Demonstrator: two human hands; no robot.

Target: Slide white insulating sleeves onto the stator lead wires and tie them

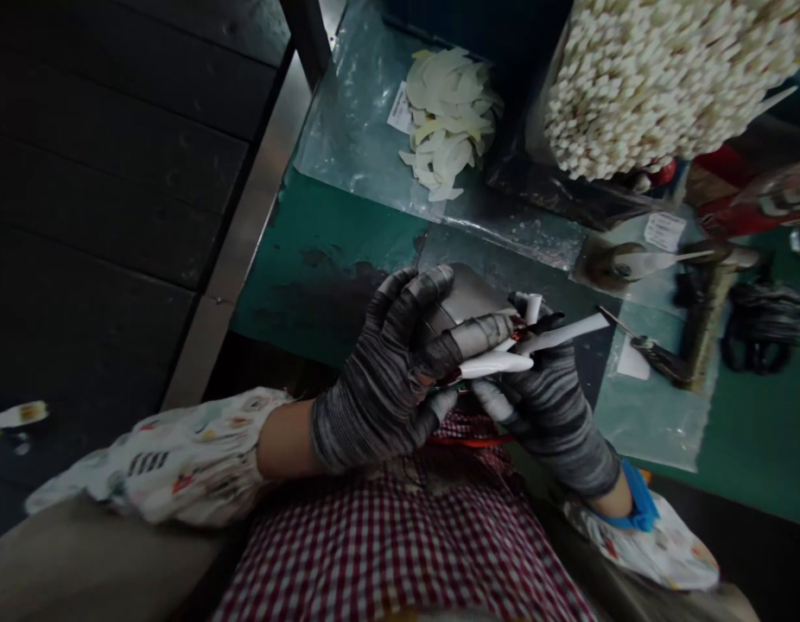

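Left hand (pixel 387 371): gloved in grey knit, closed over a small assembly at the near edge of the table (pixel 309 259), fingers curled and the taped forefinger laid along the top. Held between both hands are slim white blades (pixel 497 363), lying roughly level and pointing right, just above the table's near edge and over the checked apron (pixel 406 536). Right hand (pixel 549 397): gloved alike, closed from below on the same white blades, thumb up against the left forefinger. One blade (pixel 568 331) projects rightward past the right hand.

Toward the far edge, a heap of white curved pieces (pixel 448 121) lies on a clear plastic bag (pixel 354 130). At the far right corner stands a sack of white sticks (pixel 659 78). Right of the hands, near the right edge, a metal tool (pixel 659 354) rests on another clear bag (pixel 652 415)
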